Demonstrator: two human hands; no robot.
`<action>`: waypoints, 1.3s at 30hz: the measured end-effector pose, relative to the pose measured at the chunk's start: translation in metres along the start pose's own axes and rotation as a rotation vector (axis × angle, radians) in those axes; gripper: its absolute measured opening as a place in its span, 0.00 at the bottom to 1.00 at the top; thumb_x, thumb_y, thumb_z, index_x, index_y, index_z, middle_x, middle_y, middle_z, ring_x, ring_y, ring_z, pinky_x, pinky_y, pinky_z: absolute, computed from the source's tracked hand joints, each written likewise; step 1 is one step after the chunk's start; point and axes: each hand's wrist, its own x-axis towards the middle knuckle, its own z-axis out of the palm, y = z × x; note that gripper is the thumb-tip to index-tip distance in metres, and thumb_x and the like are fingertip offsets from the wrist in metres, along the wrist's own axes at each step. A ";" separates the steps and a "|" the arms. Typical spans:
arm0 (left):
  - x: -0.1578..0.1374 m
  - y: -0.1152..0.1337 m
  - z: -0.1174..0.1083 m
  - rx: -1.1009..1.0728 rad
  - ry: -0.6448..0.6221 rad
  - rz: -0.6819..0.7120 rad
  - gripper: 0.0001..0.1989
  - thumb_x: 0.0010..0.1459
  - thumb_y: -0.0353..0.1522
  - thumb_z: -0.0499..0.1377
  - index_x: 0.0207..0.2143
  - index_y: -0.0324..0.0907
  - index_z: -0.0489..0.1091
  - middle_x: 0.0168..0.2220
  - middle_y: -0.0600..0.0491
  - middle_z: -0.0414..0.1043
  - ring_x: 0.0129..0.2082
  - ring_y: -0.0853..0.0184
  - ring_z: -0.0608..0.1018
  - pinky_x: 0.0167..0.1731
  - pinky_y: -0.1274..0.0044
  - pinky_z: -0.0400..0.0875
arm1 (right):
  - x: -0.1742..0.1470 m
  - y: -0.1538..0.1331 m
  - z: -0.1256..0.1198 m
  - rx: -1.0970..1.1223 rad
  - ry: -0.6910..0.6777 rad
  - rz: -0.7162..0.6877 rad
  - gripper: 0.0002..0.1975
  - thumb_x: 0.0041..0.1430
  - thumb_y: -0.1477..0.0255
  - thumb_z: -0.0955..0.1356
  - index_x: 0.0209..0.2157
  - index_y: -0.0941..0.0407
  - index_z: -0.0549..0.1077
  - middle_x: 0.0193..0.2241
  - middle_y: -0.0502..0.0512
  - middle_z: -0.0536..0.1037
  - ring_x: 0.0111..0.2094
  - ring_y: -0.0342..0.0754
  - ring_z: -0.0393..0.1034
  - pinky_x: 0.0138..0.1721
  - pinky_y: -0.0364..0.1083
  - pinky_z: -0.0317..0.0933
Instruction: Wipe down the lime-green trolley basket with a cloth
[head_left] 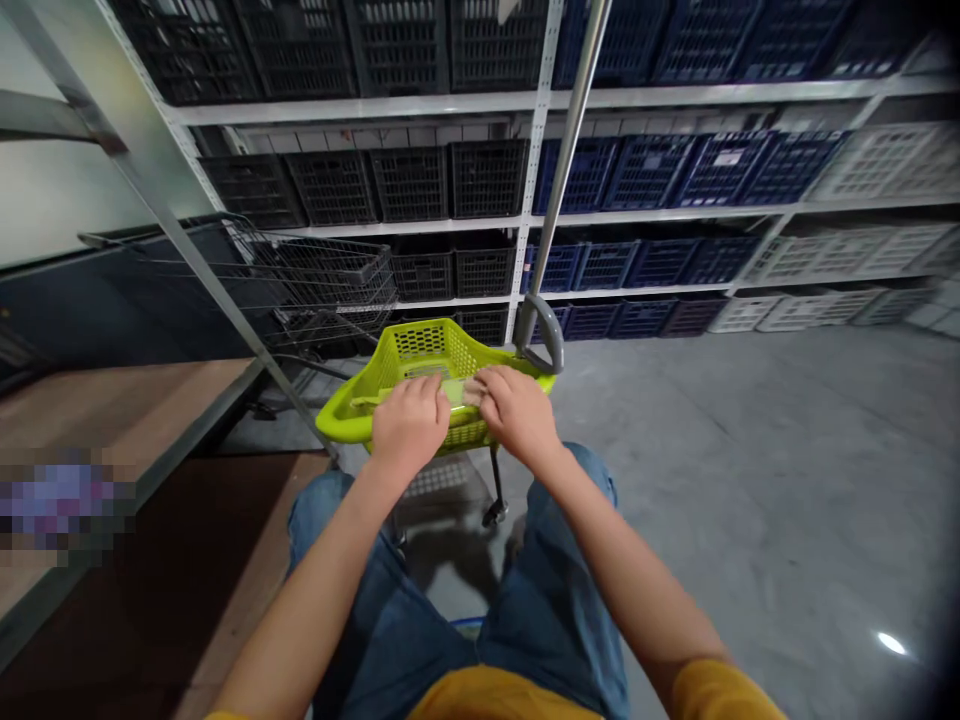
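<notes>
Straight in front of my knees stands a small lime-green shopping cart (343,428) with a perforated plastic basket. My left hand (411,420) lies over the middle of its handle bar, fingers curled over the far side. Just to the right, my right hand (517,408) is closed over the same bar near the basket's right corner. A pale label strip shows on the bar between the two hands. At that corner a grey loop-shaped holder (546,332) carries a tall metal pole (566,150) that rises out of view. My fingertips are partly hidden.
Behind the cart, white metal shelving (480,212) holds rows of black crates (409,187), blue crates (651,172) and white crates (874,160). A wire shopping cart (322,270) stands at the left. Nearer left is a wooden shelf (150,400) with a metal post. Grey concrete floor (720,480) extends right.
</notes>
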 end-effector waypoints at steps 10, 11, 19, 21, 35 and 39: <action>-0.011 -0.015 -0.019 0.045 -0.169 0.096 0.30 0.67 0.49 0.45 0.63 0.44 0.62 0.58 0.44 0.72 0.53 0.56 0.78 0.43 0.70 0.74 | -0.011 0.058 -0.021 -0.051 0.014 0.027 0.15 0.59 0.79 0.60 0.44 0.56 0.72 0.44 0.60 0.76 0.47 0.54 0.67 0.51 0.50 0.61; -0.014 -0.022 -0.023 0.083 -0.204 0.061 0.31 0.65 0.51 0.46 0.61 0.44 0.64 0.54 0.43 0.75 0.47 0.55 0.80 0.39 0.70 0.74 | -0.010 0.060 -0.020 -0.044 0.011 0.038 0.14 0.59 0.79 0.60 0.43 0.56 0.72 0.42 0.60 0.76 0.46 0.54 0.68 0.49 0.50 0.62; -0.016 -0.038 -0.027 0.207 -0.305 0.163 0.28 0.67 0.50 0.41 0.35 0.41 0.72 0.34 0.44 0.80 0.33 0.55 0.81 0.29 0.72 0.68 | 0.022 0.064 -0.018 -0.068 -0.053 0.152 0.11 0.60 0.76 0.61 0.38 0.55 0.74 0.36 0.58 0.77 0.39 0.52 0.69 0.42 0.47 0.61; -0.015 -0.025 -0.022 0.190 -0.270 0.152 0.29 0.67 0.50 0.40 0.36 0.40 0.72 0.33 0.42 0.79 0.33 0.55 0.81 0.29 0.72 0.68 | 0.028 0.047 -0.012 -0.085 -0.021 0.204 0.11 0.61 0.75 0.61 0.38 0.56 0.74 0.36 0.59 0.77 0.39 0.52 0.69 0.43 0.48 0.61; -0.011 0.002 -0.010 0.106 -0.226 0.146 0.29 0.66 0.51 0.43 0.36 0.38 0.73 0.31 0.41 0.78 0.32 0.55 0.81 0.28 0.73 0.67 | 0.034 0.060 -0.031 0.050 -0.209 0.149 0.19 0.62 0.73 0.61 0.54 0.56 0.71 0.52 0.59 0.76 0.51 0.52 0.71 0.54 0.51 0.63; -0.011 0.007 -0.007 0.107 -0.208 0.120 0.29 0.66 0.51 0.43 0.38 0.38 0.73 0.32 0.40 0.79 0.31 0.55 0.81 0.28 0.72 0.67 | 0.040 0.025 -0.018 0.013 -0.248 0.037 0.15 0.64 0.74 0.61 0.47 0.56 0.75 0.45 0.57 0.79 0.46 0.49 0.72 0.50 0.47 0.64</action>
